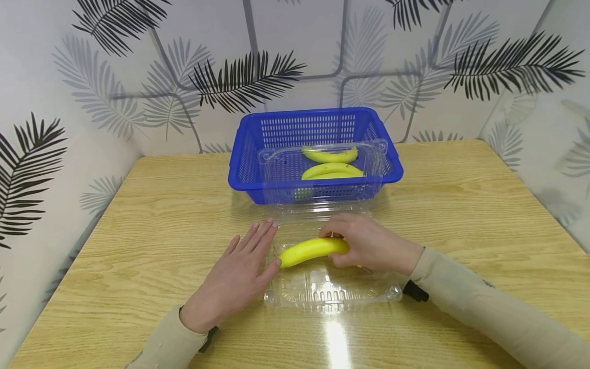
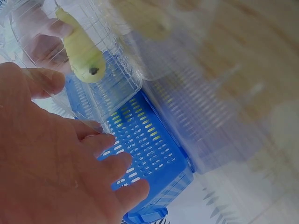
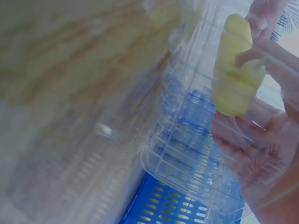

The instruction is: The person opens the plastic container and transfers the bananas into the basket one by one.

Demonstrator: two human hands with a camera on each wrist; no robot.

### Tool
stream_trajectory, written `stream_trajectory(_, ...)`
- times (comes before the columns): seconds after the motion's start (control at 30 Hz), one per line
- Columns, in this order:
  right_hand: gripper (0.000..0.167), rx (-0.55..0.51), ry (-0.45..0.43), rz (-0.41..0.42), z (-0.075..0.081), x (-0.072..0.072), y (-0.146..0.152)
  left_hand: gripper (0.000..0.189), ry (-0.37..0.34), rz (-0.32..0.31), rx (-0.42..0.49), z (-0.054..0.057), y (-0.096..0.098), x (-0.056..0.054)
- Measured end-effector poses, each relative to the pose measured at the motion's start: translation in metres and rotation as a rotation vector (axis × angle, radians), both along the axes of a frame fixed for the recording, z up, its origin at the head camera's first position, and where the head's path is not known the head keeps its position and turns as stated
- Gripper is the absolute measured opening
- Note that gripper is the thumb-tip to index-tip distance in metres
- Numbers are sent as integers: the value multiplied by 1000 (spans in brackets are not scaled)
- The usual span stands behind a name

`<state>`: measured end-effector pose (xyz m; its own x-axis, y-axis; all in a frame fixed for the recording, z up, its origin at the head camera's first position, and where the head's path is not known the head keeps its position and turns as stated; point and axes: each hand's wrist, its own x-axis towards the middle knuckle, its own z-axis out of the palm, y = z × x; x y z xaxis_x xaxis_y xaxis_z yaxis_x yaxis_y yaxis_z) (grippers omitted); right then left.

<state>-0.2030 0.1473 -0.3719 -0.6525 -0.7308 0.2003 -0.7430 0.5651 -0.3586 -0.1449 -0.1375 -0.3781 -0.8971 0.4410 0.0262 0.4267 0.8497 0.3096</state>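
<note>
My right hand (image 1: 371, 245) grips a yellow banana (image 1: 308, 250) by its right end, thumb on the near side and fingers on the far side. The banana lies crosswise over the base of a hinged clear plastic container (image 1: 332, 296), whose lid (image 1: 322, 207) stands raised at the back. At the container's left edge my left hand (image 1: 230, 282) rests with straight fingers, its thumb tip right at the banana's left end. In the right wrist view, the banana (image 3: 229, 79) shows through the clear plastic wall, with fingers bent over it.
Behind the container stands a blue perforated basket (image 1: 239, 154) with several bananas (image 1: 332, 170) in it, partly seen through the raised lid. The wooden table (image 1: 161, 205) meets a leaf-patterned wall (image 1: 295, 46) just behind the basket.
</note>
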Motion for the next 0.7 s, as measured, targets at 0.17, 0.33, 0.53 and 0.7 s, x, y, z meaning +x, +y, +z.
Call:
stream_trajectory(0.17, 34, -3, -15, -16, 1, 0, 1, 65, 2, 0, -2, 0, 0, 0)
stream_trajectory(0.33, 35, -12, -11, -17, 1, 0, 1, 65, 4, 0, 3, 0, 0, -1)
stream_trajectory(0.53, 36, -23, 2, -17, 0, -1, 1, 65, 6, -4, 1, 0, 0, -1)
stream_trajectory(0.7, 38, -23, -1, -34, 1, 1, 1, 65, 9, -5, -5, 0, 0, -1)
